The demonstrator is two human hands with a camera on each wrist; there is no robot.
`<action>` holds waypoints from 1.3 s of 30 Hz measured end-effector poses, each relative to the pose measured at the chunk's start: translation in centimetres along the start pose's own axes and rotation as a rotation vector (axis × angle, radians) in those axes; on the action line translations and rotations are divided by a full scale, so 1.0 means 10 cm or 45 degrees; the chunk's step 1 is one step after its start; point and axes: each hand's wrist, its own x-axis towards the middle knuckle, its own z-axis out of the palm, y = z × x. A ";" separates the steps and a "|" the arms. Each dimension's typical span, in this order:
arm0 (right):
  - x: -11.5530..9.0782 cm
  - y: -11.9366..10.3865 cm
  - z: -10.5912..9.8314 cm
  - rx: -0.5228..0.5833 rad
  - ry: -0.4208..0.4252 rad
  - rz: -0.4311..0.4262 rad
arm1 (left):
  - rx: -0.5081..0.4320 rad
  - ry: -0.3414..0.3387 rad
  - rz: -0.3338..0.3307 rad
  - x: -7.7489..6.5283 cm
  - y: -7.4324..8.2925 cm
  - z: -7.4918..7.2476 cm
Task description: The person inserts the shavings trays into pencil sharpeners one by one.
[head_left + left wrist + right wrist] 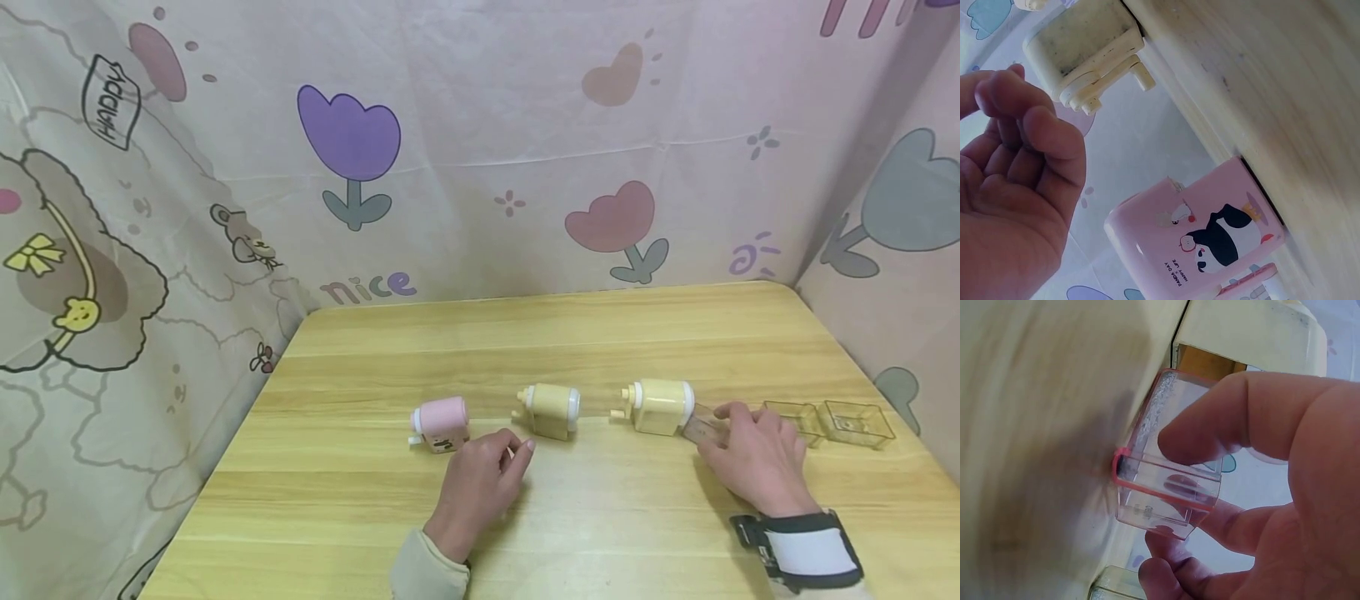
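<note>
Right hand (757,458) pinches a clear drawer (701,427) at the slot of the rightmost yellow sharpener (662,406), right of centre on the table (570,542). Left hand (480,479), loosely curled, grasps nothing near the pink sharpener (442,414); two yellow trays (858,425) sit nearer the right edge.

Wood-grain table (600,533): three crank sharpeners (551,404), two yellowish trays (857,438).

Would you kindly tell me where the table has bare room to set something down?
Free: the back strip between the curtain and three sharpeners; the front stretch between left hand and right hand. Crowded: around the clear drawer, near the yellow bins.
</note>
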 end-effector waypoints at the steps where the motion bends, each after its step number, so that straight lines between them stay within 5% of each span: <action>1: 0.00 0.00 0.00 0.000 -0.005 0.001 | -0.003 -0.001 -0.002 0.00 0.00 0.00; 15: 0.01 -0.01 -0.05 0.005 -0.100 0.003 | 0.008 0.036 0.010 0.01 0.00 -0.03; 28: 0.01 0.00 -0.08 0.015 -0.166 -0.075 | 0.083 0.278 0.134 0.05 -0.08 -0.05; 39: 0.01 0.01 -0.09 0.034 -0.270 -0.147 | 0.208 0.442 0.036 0.09 -0.16 -0.19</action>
